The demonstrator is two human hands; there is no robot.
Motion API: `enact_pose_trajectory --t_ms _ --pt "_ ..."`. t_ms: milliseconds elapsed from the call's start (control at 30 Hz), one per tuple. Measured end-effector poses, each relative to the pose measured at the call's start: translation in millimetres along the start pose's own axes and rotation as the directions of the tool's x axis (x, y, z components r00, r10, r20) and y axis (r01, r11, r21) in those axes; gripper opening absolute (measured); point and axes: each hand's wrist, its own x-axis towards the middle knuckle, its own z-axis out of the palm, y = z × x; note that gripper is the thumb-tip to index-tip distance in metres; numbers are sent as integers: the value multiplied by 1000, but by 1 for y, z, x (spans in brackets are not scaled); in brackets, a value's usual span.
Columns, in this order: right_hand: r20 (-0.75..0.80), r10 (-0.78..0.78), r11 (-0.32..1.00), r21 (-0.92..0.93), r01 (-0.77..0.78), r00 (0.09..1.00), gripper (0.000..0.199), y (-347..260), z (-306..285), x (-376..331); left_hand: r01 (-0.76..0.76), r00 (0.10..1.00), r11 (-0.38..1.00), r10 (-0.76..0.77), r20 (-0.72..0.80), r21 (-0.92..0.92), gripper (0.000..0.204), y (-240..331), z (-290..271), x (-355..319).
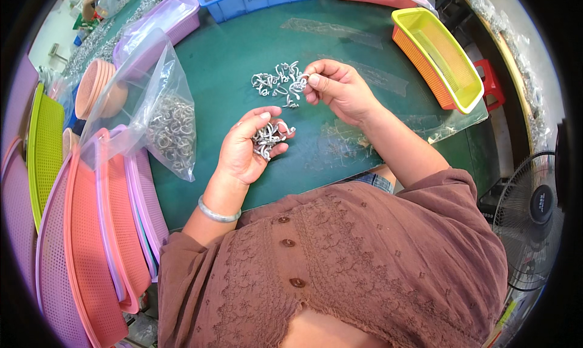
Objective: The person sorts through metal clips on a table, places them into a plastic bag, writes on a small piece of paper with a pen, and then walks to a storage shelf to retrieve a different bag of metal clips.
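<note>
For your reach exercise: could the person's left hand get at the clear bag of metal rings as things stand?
Probably yes: the clear bag stands just beside the left hand with bare mat between, though that hand already cups metal clips.

Top: the person is wearing a brown blouse point(364, 257) with embroidered floral patterning across the chest.
Buttons: a row of small round brown buttons point(288, 243) is running down the front.
Sleeves: they are ending short, leaving both forearms bare.
Wrist: a plain silver-coloured bangle point(217, 213) is circling the left wrist.
</note>
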Motion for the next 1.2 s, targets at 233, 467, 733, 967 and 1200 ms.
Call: enact_pose_trajectory --t_ms 233,467,733,967,1200 --pt "22 132 969 207 -133 991 6 -7 11 -7 -28 1000 996 29 -5 88 25 2 10 0" --pt "-8 212 953 225 -205 977 7 -7 23 -9 -136 989 971 146 -34 197 22 4 28 4" --pt "-64 218 970 119 -210 974 8 -9 30 -12 -132 982 948 165 -92 290 16 3 29 7" --pt "-109 236 971 1 -238 965 11 -10 30 -13 -85 994 983 94 -47 165 13 3 22 10" --pt "-92 309 951 -2 -310 947 14 -13 32 -13 16 1000 1000 -16 8 -5 17 2 13 12"
